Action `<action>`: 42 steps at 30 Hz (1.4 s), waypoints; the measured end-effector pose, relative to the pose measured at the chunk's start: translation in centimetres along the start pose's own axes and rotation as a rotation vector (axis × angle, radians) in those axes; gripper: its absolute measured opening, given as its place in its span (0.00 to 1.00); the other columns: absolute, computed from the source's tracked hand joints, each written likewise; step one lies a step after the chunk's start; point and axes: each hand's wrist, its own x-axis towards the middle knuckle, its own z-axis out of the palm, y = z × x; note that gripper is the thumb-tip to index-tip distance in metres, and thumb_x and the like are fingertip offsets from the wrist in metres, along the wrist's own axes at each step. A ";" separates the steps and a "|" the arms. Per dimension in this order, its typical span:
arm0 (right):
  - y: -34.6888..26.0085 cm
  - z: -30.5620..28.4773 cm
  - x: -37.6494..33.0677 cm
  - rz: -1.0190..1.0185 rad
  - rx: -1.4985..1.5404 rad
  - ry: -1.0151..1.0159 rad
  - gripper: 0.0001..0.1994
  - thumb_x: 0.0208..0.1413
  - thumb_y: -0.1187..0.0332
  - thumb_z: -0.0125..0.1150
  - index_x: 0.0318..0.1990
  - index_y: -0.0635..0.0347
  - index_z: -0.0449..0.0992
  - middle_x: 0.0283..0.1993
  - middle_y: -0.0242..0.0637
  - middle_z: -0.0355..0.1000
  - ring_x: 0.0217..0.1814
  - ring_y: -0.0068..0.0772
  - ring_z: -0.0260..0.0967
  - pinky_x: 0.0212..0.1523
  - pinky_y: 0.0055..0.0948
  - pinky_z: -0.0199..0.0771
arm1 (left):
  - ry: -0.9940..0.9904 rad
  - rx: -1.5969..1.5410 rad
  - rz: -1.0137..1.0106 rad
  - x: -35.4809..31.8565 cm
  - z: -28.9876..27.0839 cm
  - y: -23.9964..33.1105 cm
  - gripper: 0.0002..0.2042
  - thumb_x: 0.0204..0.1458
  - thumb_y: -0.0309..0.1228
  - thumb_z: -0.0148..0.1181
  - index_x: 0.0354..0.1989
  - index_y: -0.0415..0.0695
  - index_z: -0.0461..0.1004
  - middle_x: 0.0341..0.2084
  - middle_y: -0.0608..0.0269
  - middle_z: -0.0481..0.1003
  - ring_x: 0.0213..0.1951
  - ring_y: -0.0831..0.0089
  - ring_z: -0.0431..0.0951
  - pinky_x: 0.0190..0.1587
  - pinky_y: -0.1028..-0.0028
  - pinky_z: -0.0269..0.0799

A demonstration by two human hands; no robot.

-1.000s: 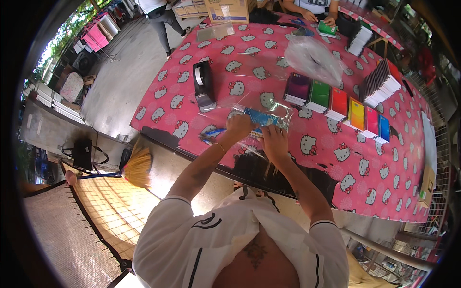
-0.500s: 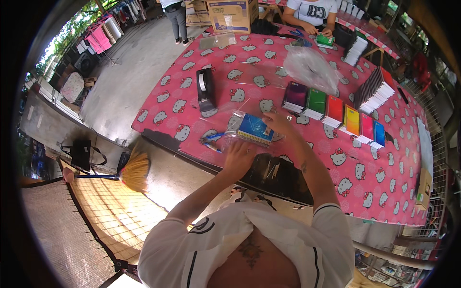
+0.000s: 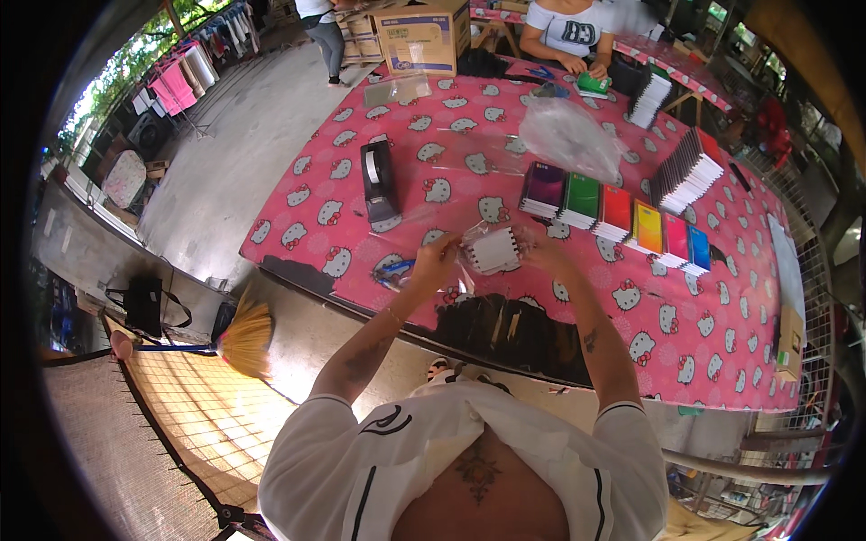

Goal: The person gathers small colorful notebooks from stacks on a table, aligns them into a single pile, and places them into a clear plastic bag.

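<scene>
A small spiral notebook [image 3: 493,250], white face up with its wire coil toward the right, is between my hands near the table's front edge. Clear plastic film [image 3: 465,281] lies around it. At the left side of the notebook, my left hand [image 3: 437,261] pinches the film. My right hand [image 3: 547,256] holds the coil side, with its fingertips partly hidden. Left of my left hand lie blue-handled tools [image 3: 393,270], perhaps scissors and a pen. A black tape dispenser [image 3: 380,189] stands farther back on the left.
Rows of coloured notebooks [image 3: 615,211] lie to the right, beside a taller stack [image 3: 687,171] and a crumpled plastic bag [image 3: 570,135]. Across the pink patterned tablecloth [image 3: 316,194], a co-worker's hands [image 3: 586,68] handle a green notebook. A cardboard box [image 3: 417,41] stands at the back.
The notebook has gone from blue cover up to white face up, with its coil now on the right. My left hand has risen to the notebook's left side; my right hand has shifted right.
</scene>
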 end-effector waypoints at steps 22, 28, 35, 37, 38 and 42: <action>-10.2 4.9 -4.0 -0.767 -0.824 0.439 0.25 0.44 0.63 0.74 0.51 0.54 0.75 0.51 0.37 0.73 0.63 0.39 0.64 0.64 0.44 0.59 | 0.360 0.058 0.146 5.8 -7.2 -6.0 0.32 0.48 0.33 0.69 0.63 0.41 0.66 0.56 0.52 0.72 0.60 0.62 0.70 0.57 0.63 0.70; -12.7 7.0 -5.1 -0.686 -1.058 0.248 0.14 0.49 0.60 0.69 0.44 0.50 0.79 0.45 0.28 0.75 0.53 0.36 0.70 0.58 0.43 0.60 | 0.418 -0.212 -0.499 10.2 -15.2 -11.8 0.16 0.48 0.38 0.68 0.41 0.40 0.82 0.29 0.57 0.79 0.32 0.66 0.77 0.42 0.66 0.75; -11.8 9.4 -3.3 -0.660 -1.035 0.355 0.18 0.50 0.58 0.69 0.47 0.52 0.79 0.42 0.30 0.78 0.46 0.35 0.75 0.55 0.42 0.61 | 0.683 -0.415 -0.396 6.9 -9.3 -11.6 0.05 0.52 0.29 0.64 0.31 0.42 0.82 0.24 0.61 0.80 0.27 0.69 0.80 0.26 0.71 0.73; -12.0 10.0 -3.1 -0.640 -1.022 0.342 0.18 0.50 0.57 0.69 0.48 0.53 0.80 0.41 0.31 0.78 0.45 0.35 0.75 0.55 0.42 0.61 | 0.590 0.326 -0.404 6.7 -12.4 -10.8 0.04 0.47 0.27 0.65 0.32 0.45 0.82 0.26 0.53 0.80 0.31 0.58 0.82 0.33 0.66 0.78; -12.1 10.2 -3.0 -0.625 -1.017 0.341 0.18 0.51 0.57 0.68 0.48 0.54 0.80 0.41 0.31 0.79 0.45 0.34 0.75 0.54 0.42 0.62 | 0.517 0.692 -0.393 6.7 -13.8 -10.2 0.06 0.45 0.26 0.65 0.33 0.46 0.82 0.27 0.49 0.81 0.33 0.53 0.83 0.36 0.63 0.80; -12.5 10.3 -3.0 -0.530 -1.020 0.366 0.19 0.52 0.54 0.67 0.47 0.54 0.81 0.42 0.33 0.79 0.45 0.37 0.76 0.52 0.42 0.64 | 0.209 0.251 0.102 5.0 -13.7 -4.6 0.07 0.51 0.27 0.64 0.39 0.45 0.81 0.30 0.53 0.82 0.36 0.59 0.84 0.39 0.66 0.79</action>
